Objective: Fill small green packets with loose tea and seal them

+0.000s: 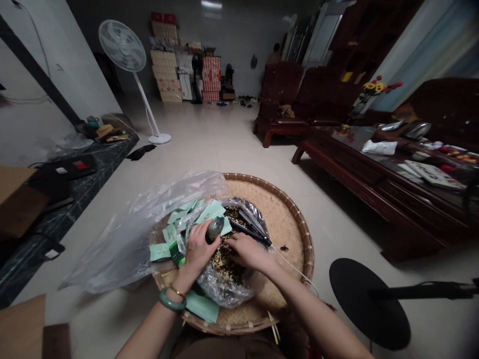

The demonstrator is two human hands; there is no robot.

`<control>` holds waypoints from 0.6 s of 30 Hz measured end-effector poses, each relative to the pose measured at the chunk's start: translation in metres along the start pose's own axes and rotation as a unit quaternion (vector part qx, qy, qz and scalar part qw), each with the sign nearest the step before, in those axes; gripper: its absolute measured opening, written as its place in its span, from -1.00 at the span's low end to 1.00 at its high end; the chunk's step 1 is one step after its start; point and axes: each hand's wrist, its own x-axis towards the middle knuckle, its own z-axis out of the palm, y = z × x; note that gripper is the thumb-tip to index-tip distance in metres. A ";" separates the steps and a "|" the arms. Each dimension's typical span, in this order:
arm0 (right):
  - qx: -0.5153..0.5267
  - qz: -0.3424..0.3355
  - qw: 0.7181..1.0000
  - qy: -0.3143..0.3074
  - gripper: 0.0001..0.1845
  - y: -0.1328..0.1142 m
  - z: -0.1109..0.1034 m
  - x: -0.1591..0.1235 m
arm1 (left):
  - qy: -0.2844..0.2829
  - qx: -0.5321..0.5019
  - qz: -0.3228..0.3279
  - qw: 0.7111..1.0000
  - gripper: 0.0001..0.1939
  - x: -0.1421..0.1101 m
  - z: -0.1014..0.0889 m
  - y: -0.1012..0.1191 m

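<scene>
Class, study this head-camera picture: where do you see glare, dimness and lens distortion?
Head view: glare on the clear plastic bag and pale floor; dim at the dark wooden table on the right; wide-angle bending curves the left wall's black stripe; the hands over the woven tray stay fairly sharp.

Left hand (196, 249) grips a scoop (214, 229); right hand (247, 251) touches loose tea (224, 262).

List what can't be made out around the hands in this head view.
- Right hand: fingertips buried in the loose dark bits, so any grip is hidden.
- Dark object in the left hand: too small and dim to identify.
- Green packets: print too small to read.
- Woven tray: near rim covered by the arms.
</scene>
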 end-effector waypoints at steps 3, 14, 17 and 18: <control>-0.137 0.038 0.990 -0.025 -0.33 -0.014 0.017 0.007 | -0.001 -0.007 -0.032 0.999 -0.55 0.000 -0.001 -0.001; -0.081 0.024 0.996 -0.014 -0.17 -0.017 0.041 0.012 | -0.017 -0.050 -0.098 0.994 -0.34 -0.003 0.003 -0.003; 0.041 0.035 0.998 0.019 -0.39 -0.004 0.040 0.014 | -0.017 -0.051 -0.098 0.994 -0.35 -0.003 0.003 -0.003; 0.099 0.043 0.993 0.042 -0.49 0.002 0.040 0.016 | -0.015 -0.051 -0.100 0.994 -0.35 -0.002 0.002 -0.003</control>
